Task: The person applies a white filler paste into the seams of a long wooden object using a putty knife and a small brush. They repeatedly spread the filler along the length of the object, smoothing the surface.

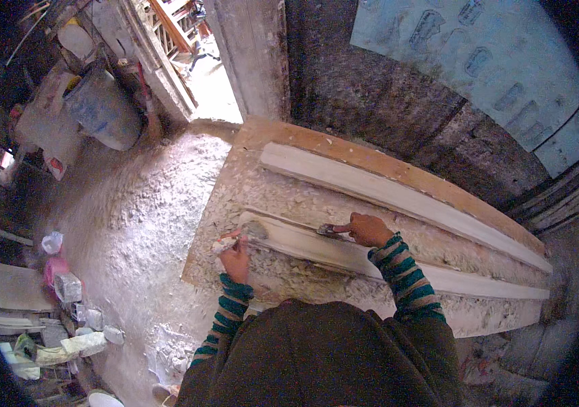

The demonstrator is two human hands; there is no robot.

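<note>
Two long white plaster-like mouldings lie on a wooden board: a nearer moulding [310,245] and a farther moulding [398,191]. My right hand [369,229] is closed, index finger stretched along a small spatula [330,230] at the nearer moulding's far edge. At that moulding's left end, my left hand [236,261] is closed in a pinch around a small pale object [223,243] whose kind I cannot make out. Beside those fingertips is a rounded grey patch [255,229]; whether it belongs to the held object is unclear.
The wooden board [303,138] is crusted with pale residue. A large bucket [104,108] stands far left, near a bright doorway [211,81]. White powdery material covers the floor [133,203]. Pale blocks [67,287] and scraps lie at the left. A bluish sheet [479,61] covers part of the wall.
</note>
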